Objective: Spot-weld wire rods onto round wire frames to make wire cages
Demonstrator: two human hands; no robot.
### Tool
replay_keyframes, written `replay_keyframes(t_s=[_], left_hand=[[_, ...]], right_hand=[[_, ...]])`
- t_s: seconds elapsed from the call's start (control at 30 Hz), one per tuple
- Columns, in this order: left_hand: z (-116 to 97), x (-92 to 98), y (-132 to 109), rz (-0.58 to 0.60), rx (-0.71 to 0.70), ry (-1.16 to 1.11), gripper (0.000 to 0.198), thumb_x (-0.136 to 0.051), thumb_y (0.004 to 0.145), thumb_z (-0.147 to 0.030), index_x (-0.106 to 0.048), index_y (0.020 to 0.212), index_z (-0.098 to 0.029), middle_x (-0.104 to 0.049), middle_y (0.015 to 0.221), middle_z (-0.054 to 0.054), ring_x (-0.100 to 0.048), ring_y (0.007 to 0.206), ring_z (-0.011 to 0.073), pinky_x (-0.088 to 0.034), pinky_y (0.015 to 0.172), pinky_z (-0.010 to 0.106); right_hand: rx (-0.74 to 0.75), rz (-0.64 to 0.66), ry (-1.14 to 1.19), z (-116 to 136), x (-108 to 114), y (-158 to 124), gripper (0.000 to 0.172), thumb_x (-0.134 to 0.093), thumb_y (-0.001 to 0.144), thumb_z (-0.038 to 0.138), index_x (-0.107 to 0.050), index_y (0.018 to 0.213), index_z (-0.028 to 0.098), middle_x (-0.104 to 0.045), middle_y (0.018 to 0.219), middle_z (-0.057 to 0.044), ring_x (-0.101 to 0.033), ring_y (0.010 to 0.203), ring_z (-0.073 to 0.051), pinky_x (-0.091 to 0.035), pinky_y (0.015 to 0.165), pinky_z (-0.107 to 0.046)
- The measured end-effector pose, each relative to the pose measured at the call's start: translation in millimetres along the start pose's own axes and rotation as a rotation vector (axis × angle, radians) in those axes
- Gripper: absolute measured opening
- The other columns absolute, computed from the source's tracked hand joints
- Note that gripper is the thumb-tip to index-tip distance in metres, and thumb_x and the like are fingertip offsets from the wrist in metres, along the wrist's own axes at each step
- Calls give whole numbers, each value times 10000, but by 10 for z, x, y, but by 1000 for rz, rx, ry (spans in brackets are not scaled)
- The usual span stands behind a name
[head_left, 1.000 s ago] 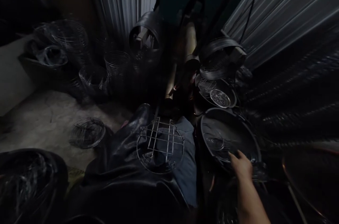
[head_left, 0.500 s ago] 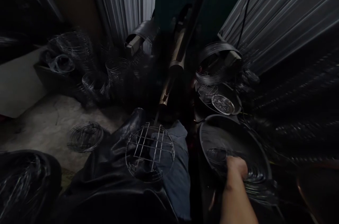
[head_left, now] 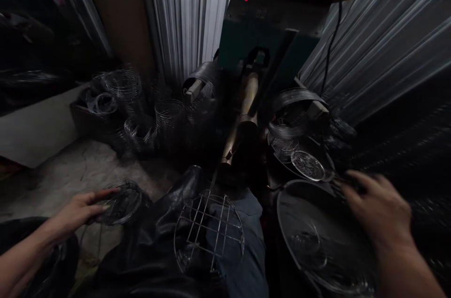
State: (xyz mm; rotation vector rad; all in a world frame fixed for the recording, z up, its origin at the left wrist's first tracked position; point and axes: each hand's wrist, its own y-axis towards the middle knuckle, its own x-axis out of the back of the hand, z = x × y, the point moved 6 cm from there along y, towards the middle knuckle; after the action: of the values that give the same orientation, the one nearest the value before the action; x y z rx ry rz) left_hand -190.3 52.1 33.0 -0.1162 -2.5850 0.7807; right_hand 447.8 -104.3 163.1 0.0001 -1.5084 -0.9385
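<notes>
A round wire grid rests over my lap, under the tip of the machine's brass-coloured arm. At the left, my left hand reaches to a stack of thin wire rings, index finger stretched out and thumb apart; contact is unclear. My right hand is above the right rim of a large dark basin holding loose wire rings. Its fingers are blurred and bent toward a small round metal dish; whether they hold anything is unclear.
A green machine body with a red light stands ahead. Wire coils flank its arm. Stacked wire baskets stand at the left back. A black tub is at the lower left, and corrugated metal walls rise behind.
My right hand has come up out of the basin and moved right and forward. My left hand has come into view at the wire rings. The view has tilted up.
</notes>
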Motion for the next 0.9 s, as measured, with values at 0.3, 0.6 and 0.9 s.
replay_keyframes(t_s=[0.3,0.6,0.9], left_hand=[[-68,-663,-38,358,118,-332,420,-745,550,-251,-703,947,-383,-675,751,-125,-462,505,46,-309,505,168],[-267,-1520,-66,605,-150,39,685,-662,527,-126,-616,1206,-204,-671,1061,43,-633,842,189,-508,744,279],[-383,-1757,-127,550,-601,199,479,-735,606,-190,-650,1077,-176,-635,1074,40,-581,1028,213,-446,945,326]], right_hand=[[126,53,-240,1345,-72,1687,359,-469,882,333,-650,1144,166,-570,1124,-162,-540,1020,-267,-254,647,-347],[151,61,-340,1348,-219,1817,285,-443,892,227,-665,1041,128,-600,1014,-145,-526,993,-241,-219,624,-366],[65,-32,-294,1205,83,1579,373,-465,871,299,-602,1210,229,-636,1143,-98,-528,1077,-247,-326,720,-342]])
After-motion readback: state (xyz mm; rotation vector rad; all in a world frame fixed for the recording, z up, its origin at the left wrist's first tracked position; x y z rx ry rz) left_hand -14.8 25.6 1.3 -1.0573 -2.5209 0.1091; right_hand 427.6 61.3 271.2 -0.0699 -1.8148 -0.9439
